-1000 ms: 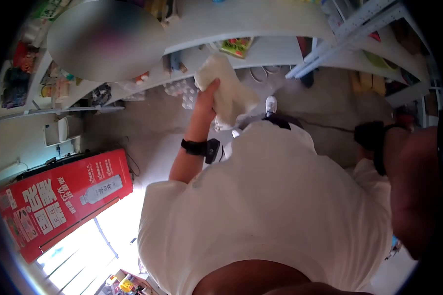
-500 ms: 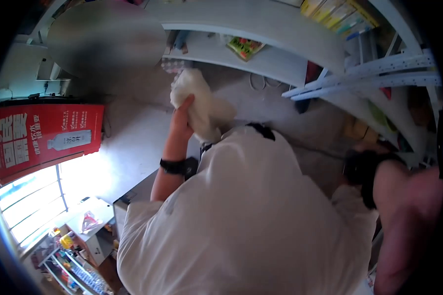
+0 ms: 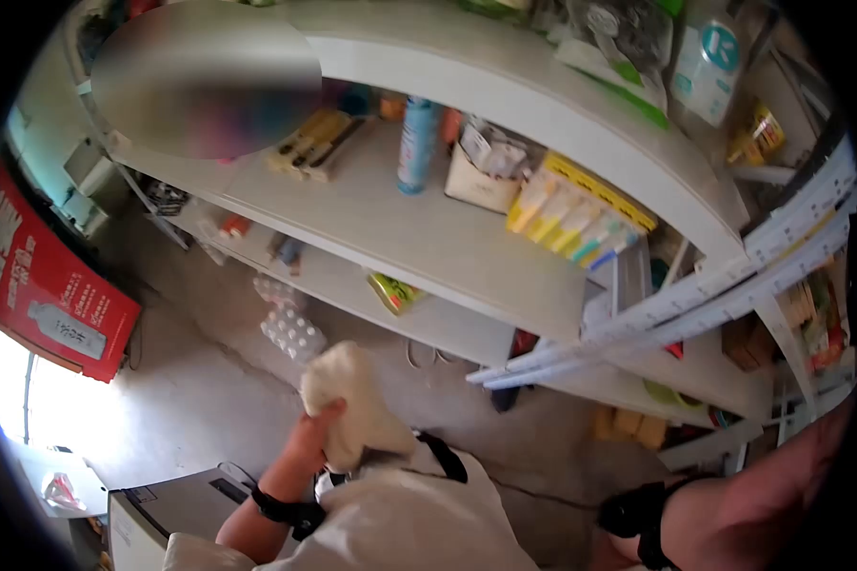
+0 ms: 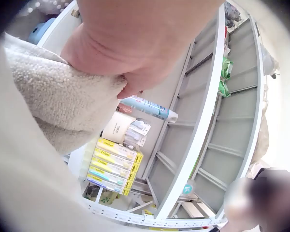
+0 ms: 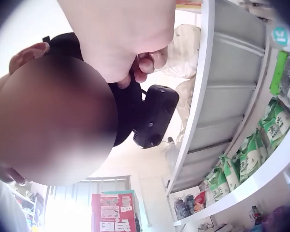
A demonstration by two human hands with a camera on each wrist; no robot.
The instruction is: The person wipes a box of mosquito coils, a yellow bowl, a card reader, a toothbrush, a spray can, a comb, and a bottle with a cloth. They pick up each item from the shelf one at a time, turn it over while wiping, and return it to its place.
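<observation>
Fingers of my left hand (image 3: 312, 440) are clamped on a pale towel (image 3: 357, 395), which hangs above the floor (image 3: 195, 366), out from the front edge of the lower shelf (image 3: 457, 328). My right hand (image 5: 128, 38) is raised, curled by black headgear (image 5: 124, 104); whether it grips, I cannot tell. Toward the middle shelf's (image 3: 381, 214) right end stand yellow boxes (image 3: 576, 214), a white container (image 3: 474, 183) and a blue can (image 3: 417, 147).

Left hand (image 3: 312, 440) grips cream cloth (image 3: 360, 400); on shelf (image 3: 376, 214), white box (image 3: 476, 183) between blue can (image 3: 416, 147) and yellow packs (image 3: 573, 214)
</observation>
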